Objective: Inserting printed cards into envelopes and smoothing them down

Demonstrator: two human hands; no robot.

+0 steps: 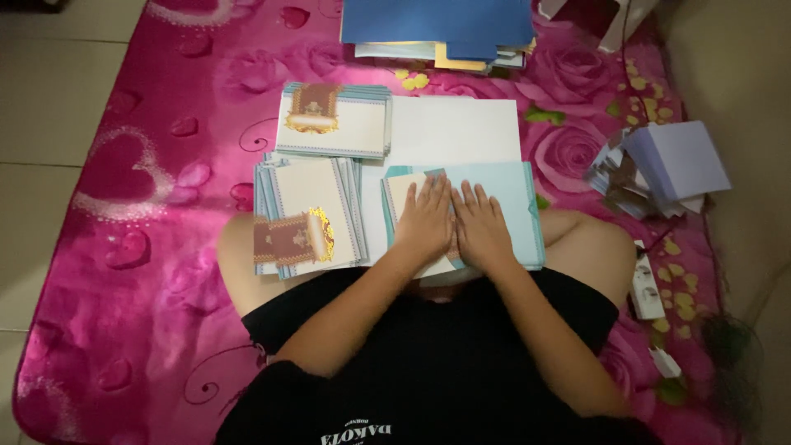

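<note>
Both your hands lie flat, fingers spread, gripping nothing: left hand (425, 221) and right hand (480, 231) press side by side on the light blue folded card (503, 198) at frame centre, over your lap. By the look of it, this card is mid-crease. Left of it, two finished-looking stacks: the near stack (301, 218) and the far stack (334, 119), on a white sheet (457, 132). Top of frame, the blue paper pile (437, 25) is cut off; the loose heap (659, 169) at right is hard to make out.

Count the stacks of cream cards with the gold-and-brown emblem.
2: one stack on the white sheet's upper-left corner, another stack just below it, left of both hands. The hands may hide more.
</note>
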